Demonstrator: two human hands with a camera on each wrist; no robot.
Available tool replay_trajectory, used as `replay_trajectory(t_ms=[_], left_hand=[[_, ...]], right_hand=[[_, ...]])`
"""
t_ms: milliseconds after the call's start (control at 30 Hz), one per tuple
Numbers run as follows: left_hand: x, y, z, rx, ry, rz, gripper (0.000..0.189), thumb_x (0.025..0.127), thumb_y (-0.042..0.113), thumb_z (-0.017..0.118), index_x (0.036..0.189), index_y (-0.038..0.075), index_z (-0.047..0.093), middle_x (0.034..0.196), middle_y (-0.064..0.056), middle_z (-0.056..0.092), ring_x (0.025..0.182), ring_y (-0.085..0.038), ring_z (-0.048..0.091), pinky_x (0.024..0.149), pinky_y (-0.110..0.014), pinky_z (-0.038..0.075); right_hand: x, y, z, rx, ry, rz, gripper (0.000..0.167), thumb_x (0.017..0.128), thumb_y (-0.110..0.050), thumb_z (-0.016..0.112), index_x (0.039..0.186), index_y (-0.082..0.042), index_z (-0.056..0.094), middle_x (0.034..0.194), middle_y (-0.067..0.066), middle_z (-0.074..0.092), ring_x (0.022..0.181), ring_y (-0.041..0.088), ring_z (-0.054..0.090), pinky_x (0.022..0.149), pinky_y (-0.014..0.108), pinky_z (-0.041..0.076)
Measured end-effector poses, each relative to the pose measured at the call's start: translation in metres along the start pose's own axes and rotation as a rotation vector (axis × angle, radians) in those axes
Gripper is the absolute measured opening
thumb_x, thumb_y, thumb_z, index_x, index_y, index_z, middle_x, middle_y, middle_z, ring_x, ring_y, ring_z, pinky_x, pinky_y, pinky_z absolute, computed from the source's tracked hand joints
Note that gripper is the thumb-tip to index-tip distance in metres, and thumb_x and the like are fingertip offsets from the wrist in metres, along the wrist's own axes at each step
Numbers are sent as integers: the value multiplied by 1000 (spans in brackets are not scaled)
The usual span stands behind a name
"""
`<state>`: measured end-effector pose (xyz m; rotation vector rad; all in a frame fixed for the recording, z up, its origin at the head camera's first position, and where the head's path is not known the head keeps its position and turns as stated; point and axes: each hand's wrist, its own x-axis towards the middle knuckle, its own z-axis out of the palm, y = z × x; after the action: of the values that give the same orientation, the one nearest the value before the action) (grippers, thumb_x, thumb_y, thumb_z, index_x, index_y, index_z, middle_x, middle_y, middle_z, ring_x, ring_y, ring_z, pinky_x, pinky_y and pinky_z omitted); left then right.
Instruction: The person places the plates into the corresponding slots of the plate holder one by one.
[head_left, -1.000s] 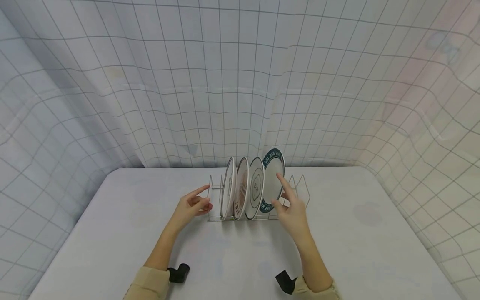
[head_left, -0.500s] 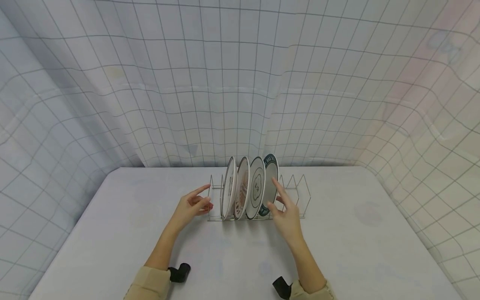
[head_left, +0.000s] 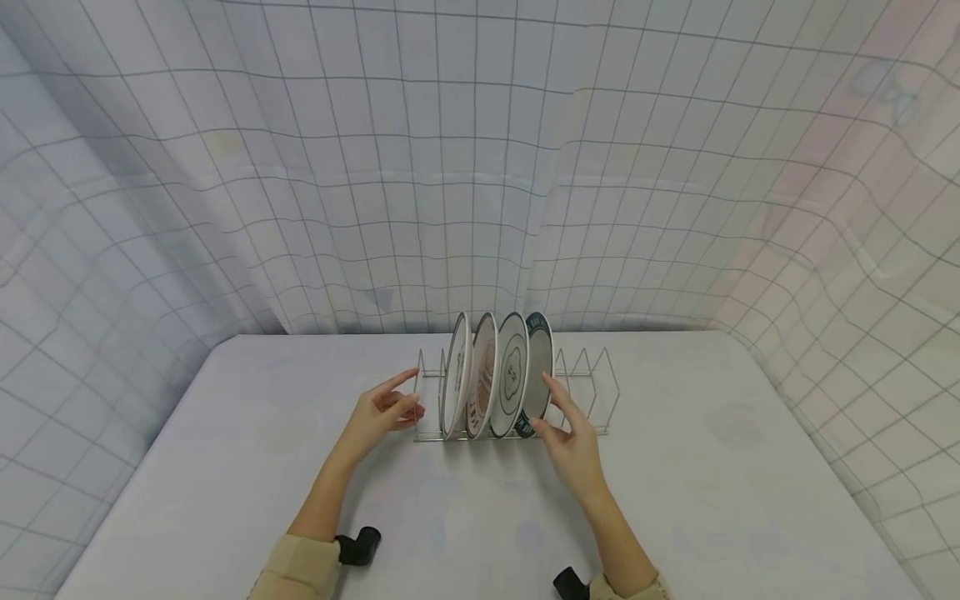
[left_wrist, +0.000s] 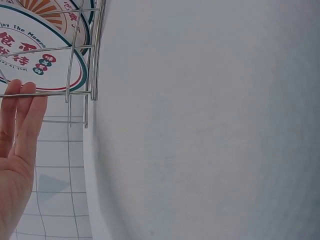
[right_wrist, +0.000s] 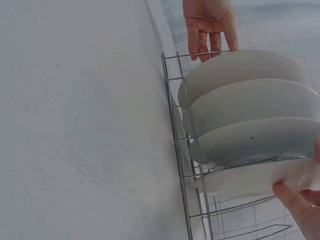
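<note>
A wire dish rack (head_left: 429, 440) stands on the table with several round plates upright in its slots. My left hand (head_left: 378, 419) holds the rack's left end wire, its fingers (left_wrist: 30, 117) against the wire beside the leftmost plate (left_wrist: 47, 37). With thumb and fingers, my right hand (head_left: 576, 454) pinches the edge of the rightmost plate (head_left: 538, 358), which has a dark green lettered rim. In the right wrist view this plate (right_wrist: 240, 180) sits between the rack wires, close beside the grey-patterned plate (head_left: 513, 375). Its lower edge is partly hidden by wires.
Rack slots (head_left: 592, 387) without plates lie to the right of the green-rimmed plate. The white table (head_left: 480, 517) extends around the rack, and a checked curtain (head_left: 480, 167) hangs behind and at both sides.
My right hand has moved left and down with the green-rimmed plate, which has gone from raised and facing outward to lower in the rack, beside the others. The left hand has stayed put.
</note>
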<state>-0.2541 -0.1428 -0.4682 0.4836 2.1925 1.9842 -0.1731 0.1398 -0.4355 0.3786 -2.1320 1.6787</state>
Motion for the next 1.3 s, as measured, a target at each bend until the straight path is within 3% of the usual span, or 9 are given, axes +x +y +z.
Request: replay_trajectory(t_ms=[133,267,333,467,633,767,900,1067,1300], left_hand=[[1,-1,0,1,0,9,52,91,16,57,138,2,38,93,-29,61,86,-31,65,76,-34,55],[3,-4,-4,46,37,80,49,90,10,58,135,-2,41,110,-30,53,94,-25,62,79,-28,54],[6,-5,-7,112,62,123,48,90,9,58,134,-1,43,119,-28,51,103,-29,58,83,-27,52],[13,-4,-14,207,75,150,49,90,12,58,135,3,42,132,-20,47,119,-34,46,95,-41,44],[26,-1,-17,234,5,93,55,93,22,55,140,6,34,144,-13,34,132,-32,30,105,-54,27],[35,-1,-16,205,-77,56,58,94,25,52,143,6,28,148,-13,26,136,-31,23,108,-51,22],[39,-1,-15,139,-133,57,58,95,19,51,144,3,24,149,-15,22,136,-32,19,108,-47,23],[38,-3,-13,88,-123,68,57,94,14,52,143,2,26,148,-17,24,136,-33,20,107,-46,26],[29,-5,-3,126,-38,58,57,91,17,57,140,3,31,145,-17,30,134,-34,25,105,-48,30]], right_hand=[[-1,3,-5,12,68,18,54,83,8,59,134,2,42,140,19,38,115,36,47,81,21,51],[1,2,-11,3,299,21,48,83,9,60,129,7,44,126,26,48,106,29,54,78,14,50],[0,8,-15,-7,417,37,46,82,10,61,125,9,45,119,27,50,102,27,54,78,14,50],[-3,32,-18,-107,552,78,50,80,5,66,125,7,46,119,21,46,103,22,48,83,19,48],[-4,52,-14,-168,612,169,65,76,-6,74,132,2,41,120,19,39,103,26,43,90,34,45],[0,57,-11,-172,653,204,71,74,-6,76,133,5,38,119,21,37,101,28,42,91,46,43],[4,60,-10,-161,670,211,68,73,-3,75,130,8,40,117,22,37,98,26,42,92,47,43],[12,67,-14,-160,699,203,60,73,-1,74,125,8,46,111,21,40,93,20,45,90,43,46],[33,80,-27,-140,689,217,43,78,-2,70,118,5,54,107,17,47,90,17,50,86,39,49]])
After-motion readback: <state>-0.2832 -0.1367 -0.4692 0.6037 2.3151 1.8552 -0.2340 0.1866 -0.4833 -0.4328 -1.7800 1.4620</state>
